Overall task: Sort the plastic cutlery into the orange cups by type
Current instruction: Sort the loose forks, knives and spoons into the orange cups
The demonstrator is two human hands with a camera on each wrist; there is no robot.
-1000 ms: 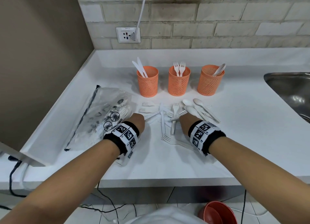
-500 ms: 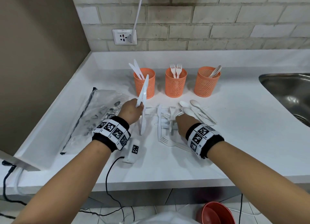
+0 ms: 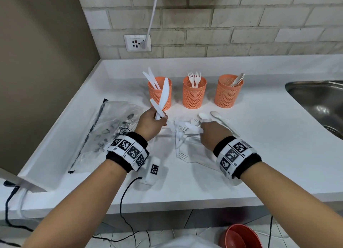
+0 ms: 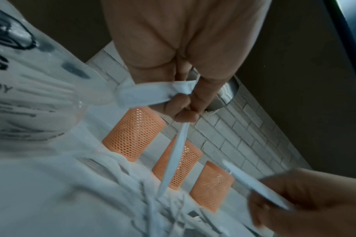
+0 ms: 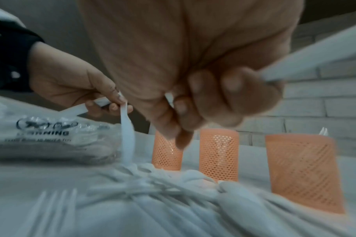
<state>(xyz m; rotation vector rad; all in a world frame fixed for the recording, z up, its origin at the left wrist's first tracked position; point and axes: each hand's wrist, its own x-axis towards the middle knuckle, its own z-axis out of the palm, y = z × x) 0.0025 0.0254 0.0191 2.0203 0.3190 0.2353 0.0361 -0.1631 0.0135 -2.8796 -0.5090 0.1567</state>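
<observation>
Head view: left hand (image 3: 150, 122), down on the tabletop (image 3: 259, 145) a second earlier, had risen gripping two knives (image 3: 163, 97) near the knife cup (image 3: 160, 93). Right hand (image 3: 213, 132) had lifted another knife (image 3: 193, 127) from the pile (image 3: 183, 136). Drop-off seemed next.

right hand (image 5: 203, 89) pinching a white utensil (image 5: 315, 59), three orange cups (image 5: 218, 154) behind loose cutlery (image 5: 152, 184)

The three mesh cups (image 3: 194, 94) are orange, the cutlery (image 3: 187, 130) white, on a white surface (image 3: 259, 155). Wristbands (image 3: 130, 151) are black with white-and-black square codes; the bowl (image 3: 241, 237) is red.
</observation>
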